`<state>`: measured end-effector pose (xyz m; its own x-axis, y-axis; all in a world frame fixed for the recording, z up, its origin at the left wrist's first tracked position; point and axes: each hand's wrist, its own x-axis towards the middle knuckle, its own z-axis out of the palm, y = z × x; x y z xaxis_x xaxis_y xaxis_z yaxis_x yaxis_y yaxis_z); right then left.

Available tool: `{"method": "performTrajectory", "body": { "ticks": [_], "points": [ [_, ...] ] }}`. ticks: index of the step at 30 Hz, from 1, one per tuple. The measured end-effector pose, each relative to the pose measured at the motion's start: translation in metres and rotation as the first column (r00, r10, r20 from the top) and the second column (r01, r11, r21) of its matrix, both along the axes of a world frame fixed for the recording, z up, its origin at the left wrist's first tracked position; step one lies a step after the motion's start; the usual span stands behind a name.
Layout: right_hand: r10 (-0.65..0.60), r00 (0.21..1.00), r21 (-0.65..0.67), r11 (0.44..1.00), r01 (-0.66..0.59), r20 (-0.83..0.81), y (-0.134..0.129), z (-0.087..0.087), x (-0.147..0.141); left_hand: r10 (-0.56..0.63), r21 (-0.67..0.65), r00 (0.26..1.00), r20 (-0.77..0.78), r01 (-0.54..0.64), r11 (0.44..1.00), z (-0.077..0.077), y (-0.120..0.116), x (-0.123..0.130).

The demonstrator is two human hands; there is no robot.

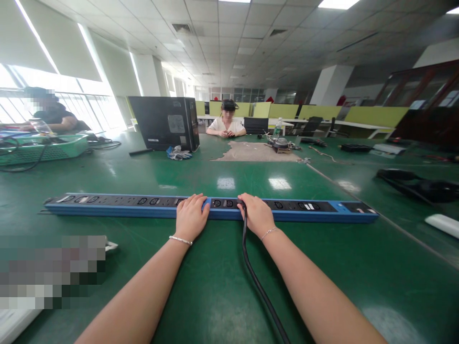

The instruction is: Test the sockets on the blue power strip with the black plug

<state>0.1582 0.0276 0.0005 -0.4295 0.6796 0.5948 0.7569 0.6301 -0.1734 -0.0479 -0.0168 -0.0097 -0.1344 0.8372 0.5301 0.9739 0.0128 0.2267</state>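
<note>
A long blue power strip (118, 211) with a black face of several sockets lies crosswise on the green table. Just left of its middle, my left hand (191, 217) grips the strip from above, fingers over the top face and thumb along the right side. My right hand (256, 214) is closed around the plug end of a black power cord (247, 253), right at the sockets. The plug itself is mostly hidden by my fingers, so I cannot tell how far it sits in a socket. From there the cord runs down toward the front edge of the view.
A black computer case (163, 123) stands behind, with gloves (178, 153) beside it. At left is a green basket (68, 148) with cables. A person (226, 125) sits across the table, another (53, 114) at far left. Black parts (416, 186) lie at right.
</note>
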Motion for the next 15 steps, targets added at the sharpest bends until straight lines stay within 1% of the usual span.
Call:
{"method": "performTrajectory", "body": {
  "ticks": [3,7,9,12,15],
  "points": [
    [0.013,1.000,0.020,1.000,-0.013,-0.001,0.000,-0.002,0.001,0.002,0.001,1.000,0.004,-0.002,1.000,0.000,0.000,0.000],
    [0.045,0.997,0.040,0.998,-0.043,-0.057,-0.001,-0.011,0.002,0.003,0.000,1.000,0.004,-0.003,1.000,0.000,0.000,0.000],
    [0.055,0.994,0.030,0.998,-0.053,-0.095,0.000,-0.010,0.003,-0.001,0.005,1.000,0.005,0.001,1.000,0.000,0.000,0.000],
    [0.026,0.991,-0.047,0.998,-0.032,-0.131,0.001,-0.002,0.003,0.000,0.006,1.000,0.005,0.000,1.000,-0.001,0.000,0.000],
    [-0.030,0.994,-0.132,0.991,0.015,-0.106,0.002,0.005,0.004,0.004,0.005,1.000,-0.001,-0.004,1.000,-0.001,0.000,0.000]
  ]
}}
